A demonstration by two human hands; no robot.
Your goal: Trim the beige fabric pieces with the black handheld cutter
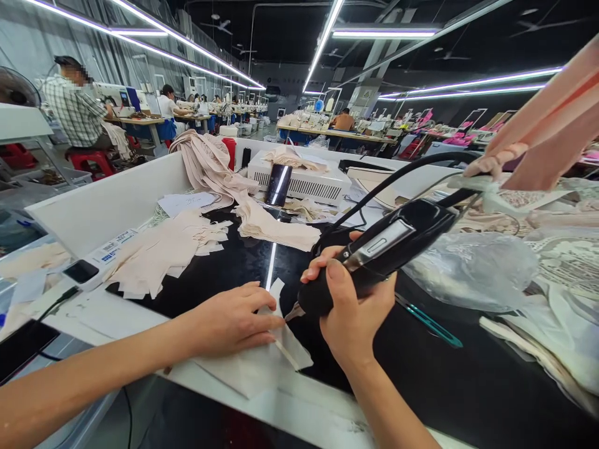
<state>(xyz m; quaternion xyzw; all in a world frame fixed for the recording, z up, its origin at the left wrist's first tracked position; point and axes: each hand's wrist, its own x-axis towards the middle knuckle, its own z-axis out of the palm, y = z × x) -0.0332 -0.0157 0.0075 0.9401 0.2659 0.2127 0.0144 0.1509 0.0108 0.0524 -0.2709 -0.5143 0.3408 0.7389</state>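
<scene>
My left hand [231, 321] lies flat with fingers together, pressing a small white fabric piece [285, 340] onto the black glossy worktop [468, 386]. My right hand [349, 305] grips a black corded hand tool [384, 249], tilted down to the left. Its metal tip touches the fabric piece just beside my left fingertips. The tool's black cable [384, 181] arcs up and to the right.
Stacks of beige cut pieces [159, 249] and folded beige fabric [262, 218] lie at the back left. A white machine box [304, 178], a clear plastic bag [468, 268], lace pieces [561, 249] and a teal pen [428, 321] surround the spot. Another person's hand [496, 162] is at upper right. Seated workers are far behind.
</scene>
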